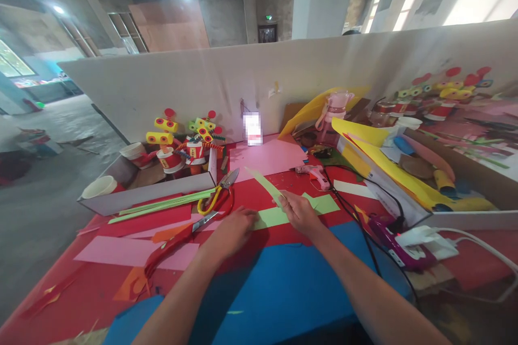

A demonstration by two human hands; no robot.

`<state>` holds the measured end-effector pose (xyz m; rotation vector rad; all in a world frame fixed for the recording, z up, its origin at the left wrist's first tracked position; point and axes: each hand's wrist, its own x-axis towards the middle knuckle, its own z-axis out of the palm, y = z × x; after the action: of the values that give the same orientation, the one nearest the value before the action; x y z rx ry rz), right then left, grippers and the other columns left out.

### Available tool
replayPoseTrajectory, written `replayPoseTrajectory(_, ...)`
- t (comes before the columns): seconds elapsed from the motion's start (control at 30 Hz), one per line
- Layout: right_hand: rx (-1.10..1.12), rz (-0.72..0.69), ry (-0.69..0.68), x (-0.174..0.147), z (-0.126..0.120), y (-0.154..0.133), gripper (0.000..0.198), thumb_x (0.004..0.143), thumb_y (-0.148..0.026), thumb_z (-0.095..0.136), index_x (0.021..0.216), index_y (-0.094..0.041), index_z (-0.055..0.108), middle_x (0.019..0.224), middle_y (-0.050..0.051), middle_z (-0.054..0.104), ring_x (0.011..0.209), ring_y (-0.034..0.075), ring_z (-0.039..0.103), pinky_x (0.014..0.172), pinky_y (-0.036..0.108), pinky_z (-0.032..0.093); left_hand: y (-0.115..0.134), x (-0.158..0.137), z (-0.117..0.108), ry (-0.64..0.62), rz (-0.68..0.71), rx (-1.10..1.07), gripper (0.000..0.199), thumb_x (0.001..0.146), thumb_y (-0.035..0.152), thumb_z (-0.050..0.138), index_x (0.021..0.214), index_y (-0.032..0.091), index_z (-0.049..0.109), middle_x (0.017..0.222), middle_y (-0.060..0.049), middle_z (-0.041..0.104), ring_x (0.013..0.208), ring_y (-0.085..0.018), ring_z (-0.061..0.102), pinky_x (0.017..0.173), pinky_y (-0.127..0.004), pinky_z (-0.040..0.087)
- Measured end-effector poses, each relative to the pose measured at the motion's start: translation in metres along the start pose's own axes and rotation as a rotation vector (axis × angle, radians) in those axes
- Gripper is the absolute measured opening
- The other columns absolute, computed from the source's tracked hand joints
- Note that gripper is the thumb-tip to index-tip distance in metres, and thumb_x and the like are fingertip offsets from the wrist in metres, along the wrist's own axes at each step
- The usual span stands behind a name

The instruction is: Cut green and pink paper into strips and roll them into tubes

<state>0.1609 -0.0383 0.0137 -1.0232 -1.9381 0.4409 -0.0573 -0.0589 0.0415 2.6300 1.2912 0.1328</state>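
Observation:
My right hand [299, 211] pinches a narrow light green paper strip [265, 182], which slants up and away to the left. Beneath that hand lies a wider piece of light green paper [270, 219] on the red table covering. At its left end rests my left hand [239, 227], fingers bent and close together on the paper; the fingertips are partly hidden. Yellow-handled scissors [220, 192] lie beyond my left hand. A second pair, with red handles [168, 250], is to its left, over pink paper [113, 250] and orange scraps.
At the back left, an open box [149, 194] holds paper-cup figures [170, 159]. A pink glue gun [318, 175], black cables and a purple power strip [399, 242] are on the right. Another box [465, 220] holds yellow paper. A lit phone [253, 128] stands against the white partition [182, 81].

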Motion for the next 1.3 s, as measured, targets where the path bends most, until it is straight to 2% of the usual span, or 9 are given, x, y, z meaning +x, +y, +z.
replayPoseTrajectory(0.1, -0.015, -0.008, -0.012, 0.000, 0.001, 0.000, 0.036, 0.101, -0.034, 0.031, 0.108, -0.019, 0.063, 0.088, 0.006, 0.070, 0.079, 0.016, 0.066, 0.071, 0.025, 0.050, -0.003, 0.012, 0.013, 0.079, -0.047, 0.046, 0.026, 0.089, 0.012, 0.043, 0.098, 0.018, 0.066, 0.105, -0.010, 0.065, 0.098, -0.021, 0.058, 0.089, -0.034, 0.045)
replayPoseTrajectory(0.27, -0.081, -0.085, -0.075, -0.002, 0.000, -0.003, 0.033, 0.099, -0.027, 0.034, 0.122, -0.020, 0.058, 0.109, 0.009, 0.069, 0.102, 0.019, 0.065, 0.087, 0.030, 0.051, -0.009, 0.023, 0.024, 0.314, -0.254, 0.245, 0.047, 0.087, 0.007, 0.040, 0.129, 0.022, 0.054, 0.139, -0.013, 0.049, 0.132, -0.031, 0.039, 0.106, -0.053, 0.031)
replayPoseTrajectory(0.53, -0.123, -0.129, -0.059, -0.005, 0.000, -0.003, 0.034, 0.098, -0.023, 0.037, 0.124, -0.021, 0.058, 0.110, 0.008, 0.070, 0.102, 0.019, 0.065, 0.088, 0.031, 0.052, 0.018, 0.009, 0.011, 0.048, 0.222, -0.005, 0.039, 0.094, 0.036, 0.045, 0.132, 0.030, 0.053, 0.138, -0.005, 0.053, 0.131, -0.025, 0.041, 0.106, -0.043, 0.035)
replayPoseTrajectory(0.63, -0.101, -0.176, -0.104, -0.004, 0.000, -0.004, 0.033, 0.098, -0.024, 0.037, 0.124, -0.020, 0.057, 0.115, 0.009, 0.068, 0.105, 0.018, 0.064, 0.090, 0.031, 0.051, 0.012, 0.020, 0.022, 0.126, 0.072, 0.051, 0.044, 0.091, 0.050, 0.045, 0.128, 0.027, 0.056, 0.139, -0.009, 0.051, 0.130, -0.028, 0.041, 0.105, -0.049, 0.034)
replayPoseTrajectory(0.77, -0.157, -0.167, -0.214, -0.003, -0.003, -0.009, 0.033, 0.097, -0.021, 0.039, 0.124, -0.018, 0.057, 0.111, 0.010, 0.069, 0.103, 0.020, 0.063, 0.088, 0.033, 0.049, -0.005, 0.022, 0.026, 0.239, -0.112, 0.043, 0.036, 0.094, 0.037, 0.043, 0.124, 0.024, 0.057, 0.138, -0.010, 0.052, 0.129, -0.029, 0.043, 0.104, -0.054, 0.034)
replayPoseTrajectory(0.9, -0.242, -0.090, -0.378, -0.001, -0.005, -0.014, 0.029, 0.096, -0.022, 0.041, 0.114, -0.017, 0.063, 0.100, 0.009, 0.070, 0.092, 0.020, 0.063, 0.079, 0.030, 0.047, -0.014, 0.005, 0.006, 0.339, -0.057, -0.214, 0.035, 0.088, 0.018, 0.046, 0.119, 0.022, 0.061, 0.118, -0.011, 0.064, 0.116, -0.025, 0.054, 0.103, -0.048, 0.039)
replayPoseTrajectory(1.07, -0.248, -0.121, -0.486, 0.001, -0.004, -0.017, 0.033, 0.097, -0.037, 0.044, 0.110, -0.017, 0.066, 0.101, 0.009, 0.069, 0.094, 0.021, 0.059, 0.081, 0.032, 0.042, -0.009, -0.005, -0.011, 0.110, -0.010, -0.744, 0.043, 0.074, 0.035, 0.071, 0.115, 0.022, 0.064, 0.105, -0.009, 0.069, 0.114, -0.026, 0.055, 0.103, -0.042, 0.041)
replayPoseTrajectory(1.2, -0.256, -0.133, -0.503, 0.002, -0.010, -0.017, 0.052, 0.092, -0.058, 0.042, 0.104, -0.015, 0.068, 0.104, 0.012, 0.067, 0.093, 0.023, 0.057, 0.082, 0.035, 0.042, -0.003, 0.000, -0.007, 0.086, -0.184, -0.977, 0.041, 0.086, 0.051, 0.052, 0.082, 0.014, 0.070, 0.083, -0.010, 0.070, 0.086, -0.021, 0.063, 0.086, -0.036, 0.049)
replayPoseTrajectory(1.3, -0.317, -0.059, -0.481, 0.002, -0.016, -0.011, 0.056, 0.096, -0.055, 0.032, 0.095, -0.015, 0.070, 0.100, 0.012, 0.067, 0.094, 0.022, 0.058, 0.083, 0.034, 0.042, -0.003, -0.002, -0.009, 0.029, -0.183, -1.116, 0.039, 0.084, 0.048, 0.058, 0.084, 0.011, 0.069, 0.080, -0.010, 0.070, 0.078, -0.020, 0.064, 0.082, -0.035, 0.050)
